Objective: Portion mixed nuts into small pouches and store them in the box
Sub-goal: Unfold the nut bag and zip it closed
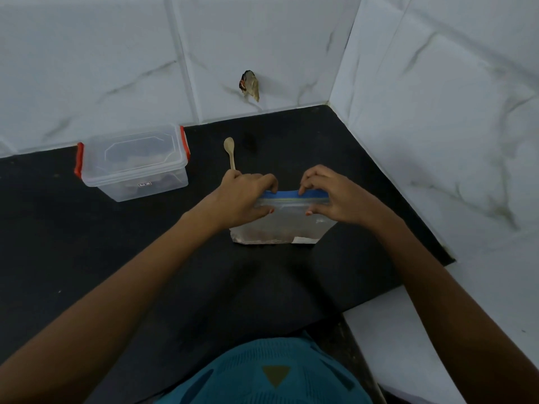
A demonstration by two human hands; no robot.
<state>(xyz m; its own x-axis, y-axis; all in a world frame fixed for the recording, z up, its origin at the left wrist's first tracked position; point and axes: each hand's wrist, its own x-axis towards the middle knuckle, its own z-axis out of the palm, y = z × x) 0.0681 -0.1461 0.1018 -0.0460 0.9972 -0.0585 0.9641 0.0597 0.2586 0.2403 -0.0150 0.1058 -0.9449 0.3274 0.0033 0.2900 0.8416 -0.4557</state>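
Both hands at the top of a clear zip pouch (281,221) standing upright on the black desk (116,258), nuts dimly visible through its lower part; left hand (243,199) pinching the left end of the blue zip strip (287,195), fingers (269,182) pressed together over the edge, thumb in front; right hand (332,196) pinching the strip right of its middle, likewise thumb in front; beyond the left hand, a small wooden spoon (229,151) lying on the desk; well apart to the left, a lidded clear box (134,161) with red clips, near the tiled wall (102,68).
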